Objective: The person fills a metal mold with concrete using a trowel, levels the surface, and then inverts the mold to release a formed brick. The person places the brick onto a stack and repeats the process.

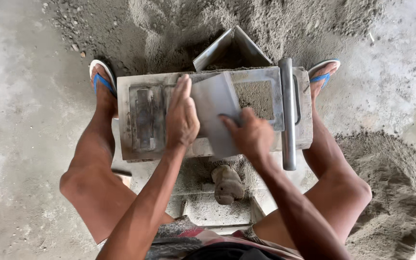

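Seen from my remote post, both bare hands work a flat grey metal plate (214,103) that lies tilted across the top of a dusty metal block mould (136,149). My left hand (181,115) rests flat on the plate's left edge, its fingers (184,86) pressed together and stretched straight toward the far side of the mould. My right hand (251,135) bears on the plate's near right corner, its fingers (232,123) lying close together and slightly bent, the tips pressing down on the metal. The plate sits between the two hands, touching both.

Just beyond the right fingertips, an open square cavity (255,98) in the mould shows packed grey sand mix. Left of the left fingers lies a second recess (144,118) holding a dark metal insert. Right of the right hand, a round steel handle bar (287,113) runs across the mould's end. Past the fingertips, a triangular metal scoop (232,48) stands against a sand pile (179,29) on the concrete floor (20,144).

Blue-strapped sandals flank the mould, the left sandal (101,77) and the right sandal (322,72) each beside a far corner. Nearer than the wrists, a dusty lump (227,185) sits below the mould; I cannot tell what it is.
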